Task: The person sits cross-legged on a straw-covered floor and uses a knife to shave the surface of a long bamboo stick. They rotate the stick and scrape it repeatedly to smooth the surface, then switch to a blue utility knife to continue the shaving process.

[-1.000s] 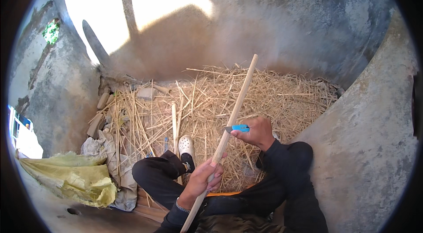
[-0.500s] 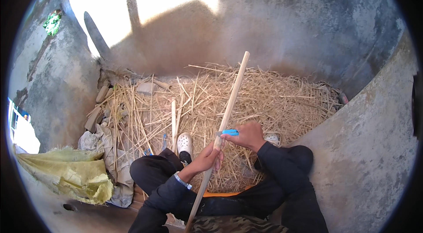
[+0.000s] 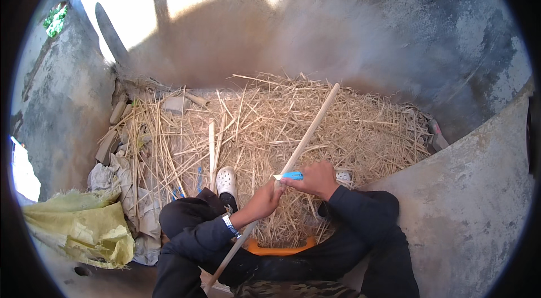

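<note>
A long pale wooden stick (image 3: 311, 127) slants across the middle, its lower end near my lap and its upper end over the straw. Partway along it, my left hand (image 3: 264, 202) is closed around the stick, a metal watch on that wrist. My right hand (image 3: 319, 179) grips a blue utility knife (image 3: 293, 175), whose blade lies at the stick just above my left fingers. Whether the blade is cutting in cannot be told.
Straw and shavings (image 3: 349, 123) cover the floor ahead, with loose strips (image 3: 163, 140) at the left. A yellow woven sack (image 3: 84, 227) lies at the lower left. Concrete walls (image 3: 349, 21) enclose the space. An orange plastic edge (image 3: 282, 250) shows between my legs.
The stick has tilted further right, its upper end lower. My left hand has shifted slightly left, and the knife has turned so its blade points left. The whole view has shifted a little.
</note>
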